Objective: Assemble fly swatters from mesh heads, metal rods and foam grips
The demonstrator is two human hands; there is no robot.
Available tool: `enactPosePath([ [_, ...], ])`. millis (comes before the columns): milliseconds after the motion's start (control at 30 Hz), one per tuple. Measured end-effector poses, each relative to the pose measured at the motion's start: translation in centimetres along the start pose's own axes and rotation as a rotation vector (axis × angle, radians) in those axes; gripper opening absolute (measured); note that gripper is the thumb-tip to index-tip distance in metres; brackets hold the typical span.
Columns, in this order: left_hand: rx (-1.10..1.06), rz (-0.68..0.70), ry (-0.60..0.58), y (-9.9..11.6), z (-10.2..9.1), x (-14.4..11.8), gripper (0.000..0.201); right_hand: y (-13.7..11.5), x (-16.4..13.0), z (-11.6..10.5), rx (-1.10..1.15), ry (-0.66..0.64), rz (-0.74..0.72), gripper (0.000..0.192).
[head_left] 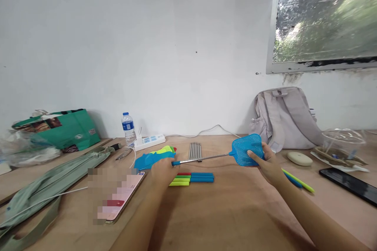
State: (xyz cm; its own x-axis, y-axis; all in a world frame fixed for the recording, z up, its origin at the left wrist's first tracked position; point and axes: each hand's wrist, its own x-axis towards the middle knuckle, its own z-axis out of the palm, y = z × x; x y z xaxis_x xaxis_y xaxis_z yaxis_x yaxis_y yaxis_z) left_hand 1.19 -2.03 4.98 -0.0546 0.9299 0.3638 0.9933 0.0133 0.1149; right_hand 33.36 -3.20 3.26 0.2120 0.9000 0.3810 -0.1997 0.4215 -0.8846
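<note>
A blue fly swatter with a thin metal rod is held level above the table between my two hands. My left hand is closed round its blue handle. With thumb in front and fingers behind, my right hand grips the meshed head. Just beyond my left hand lies a pile of swatter heads, blue and yellow-green, with a bit of red. Several metal rods lie side by side past the swatter. Below it, blue, red, green and yellow handle tubes are laid in rows.
A pink-screened phone and a grey-green bag lie left. Behind are a water bottle, power strip and green bag. A backpack, pale oval case, yellow-green stick and black phone occupy the right.
</note>
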Motion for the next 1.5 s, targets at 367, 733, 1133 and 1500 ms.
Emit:
enactPosePath([
  [367, 0.004, 0.109, -0.137, 3.2, 0.8, -1.0, 0.02, 1.1, -2.2, 4.1, -0.214, -0.003, -0.118, 0.037],
  [733, -0.018, 0.079, -0.125, 3.1, 1.2, -1.2, 0.015, 1.6, -2.4, 4.4, -0.269, 0.032, -0.103, 0.05],
  [1133, -0.487, -0.045, 0.052, 2.2, 2.9, -0.5, 0.02, 2.9, -1.7, 3.6, -0.12, -0.046, -0.049, 0.056],
  [1500, -1.634, -0.063, -0.502, 5.4, 4.2, -2.4, 0.017, 3.3, -5.1, 5.9, -0.434, -0.62, -0.06, 0.035],
])
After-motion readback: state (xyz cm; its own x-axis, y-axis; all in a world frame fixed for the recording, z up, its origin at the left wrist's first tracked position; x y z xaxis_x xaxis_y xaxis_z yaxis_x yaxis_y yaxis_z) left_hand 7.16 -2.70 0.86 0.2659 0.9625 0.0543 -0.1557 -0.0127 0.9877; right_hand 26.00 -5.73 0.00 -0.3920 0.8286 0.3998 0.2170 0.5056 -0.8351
